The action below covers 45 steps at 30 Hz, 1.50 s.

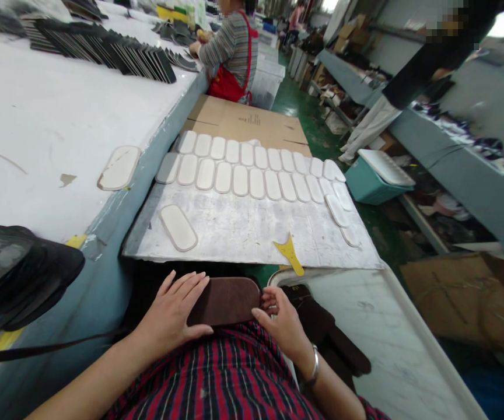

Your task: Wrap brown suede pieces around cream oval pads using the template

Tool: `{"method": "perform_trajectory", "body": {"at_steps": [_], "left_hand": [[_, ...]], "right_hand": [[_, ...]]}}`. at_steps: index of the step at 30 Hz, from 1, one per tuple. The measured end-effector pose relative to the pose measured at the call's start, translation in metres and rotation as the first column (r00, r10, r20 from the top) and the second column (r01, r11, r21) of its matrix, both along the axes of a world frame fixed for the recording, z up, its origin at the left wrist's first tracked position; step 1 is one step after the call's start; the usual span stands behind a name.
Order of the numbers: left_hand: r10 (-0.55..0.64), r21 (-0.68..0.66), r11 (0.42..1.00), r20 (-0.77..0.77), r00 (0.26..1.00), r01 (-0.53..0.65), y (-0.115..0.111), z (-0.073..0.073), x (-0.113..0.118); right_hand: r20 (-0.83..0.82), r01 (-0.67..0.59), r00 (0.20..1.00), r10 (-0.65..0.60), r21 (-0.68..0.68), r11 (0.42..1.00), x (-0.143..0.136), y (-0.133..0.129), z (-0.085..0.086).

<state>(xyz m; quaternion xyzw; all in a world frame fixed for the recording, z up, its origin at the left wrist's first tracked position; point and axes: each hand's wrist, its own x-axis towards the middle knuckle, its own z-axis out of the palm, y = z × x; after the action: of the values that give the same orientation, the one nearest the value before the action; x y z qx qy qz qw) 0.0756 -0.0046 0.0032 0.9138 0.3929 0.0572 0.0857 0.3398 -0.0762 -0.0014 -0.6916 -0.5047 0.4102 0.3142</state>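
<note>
A brown rounded leather piece (228, 300) lies close to my body, at the near edge of the board. My left hand (171, 312) rests over its left end, thumb apart from the fingers. At its right end, the curled fingers and thumb of my right hand (278, 315) grip the edge. White oval pieces (240, 179) form two rows across the grey board (234, 224), and a single oval (178, 227) lies apart at the left. A yellow forked tool (290, 255) sits near the board's front edge.
More brown pieces (348, 350) lie in a white tray (392, 315) at the right. On the left, a white table (59, 116) holds black stacked pieces (103, 49) and one stained oval (119, 168). A person in a red apron (230, 58) works beyond; another person stands right.
</note>
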Motion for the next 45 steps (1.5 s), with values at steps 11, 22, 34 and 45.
{"method": "perform_trajectory", "body": {"at_steps": [11, 22, 34, 45], "left_hand": [[-0.048, 0.07, 0.997, 0.064, 0.997, 0.043, 0.001, -0.006, 0.042], [-0.027, 0.078, 0.997, 0.093, 0.995, 0.02, 0.001, -0.006, 0.049], [-0.015, 0.004, 1.0, 0.066, 0.998, 0.015, 0.004, 0.002, 0.064], [0.019, 0.009, 1.0, 0.063, 0.998, -0.02, -0.001, 0.001, 0.073]], "right_hand": [[0.109, -0.116, 0.988, 0.108, 0.076, 0.99, 0.001, 0.005, 0.001], [0.127, -0.124, 0.986, 0.112, 0.096, 0.988, 0.002, 0.012, 0.012], [-0.571, 0.209, 0.742, -0.352, -0.302, 0.93, 0.037, 0.021, -0.026], [-0.391, 0.083, 0.912, -0.121, -0.114, 0.99, 0.013, 0.003, -0.001]]}}
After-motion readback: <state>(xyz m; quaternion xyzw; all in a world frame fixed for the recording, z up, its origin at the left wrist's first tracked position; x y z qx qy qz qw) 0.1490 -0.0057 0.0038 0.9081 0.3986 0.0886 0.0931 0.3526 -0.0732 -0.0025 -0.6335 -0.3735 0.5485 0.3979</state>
